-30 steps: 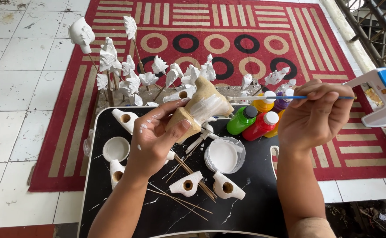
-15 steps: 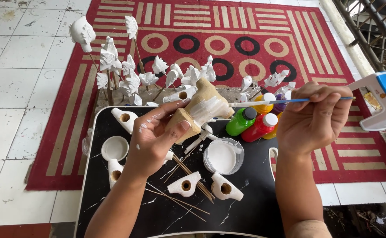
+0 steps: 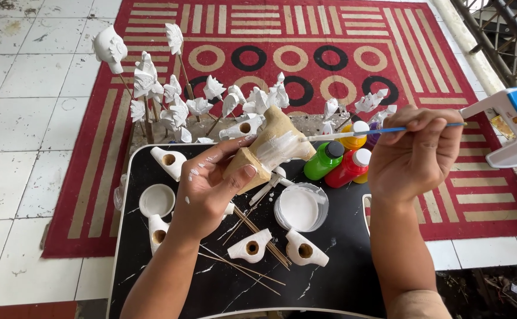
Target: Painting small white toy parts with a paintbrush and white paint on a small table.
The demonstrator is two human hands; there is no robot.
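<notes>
While about twenty white-coated carved pieces on sticks (image 3: 170, 100) are counted finished behind the black marble-patterned table (image 3: 211, 289), the tan wooden figure (image 3: 270, 147), gripped by left hand (image 3: 208, 189) fingers above it, is judged half whitened; the thin blue-handled paintbrush (image 3: 382, 130) is pinched by right hand (image 3: 415, 153) fingers.

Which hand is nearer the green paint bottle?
Right. The right hand, holding the paintbrush, sits just right of the green paint bottle; the left hand, gripping the figurine, is farther off to its left.

green bottle (image 3: 322, 160), red bottle (image 3: 348, 168), mid-table
</notes>
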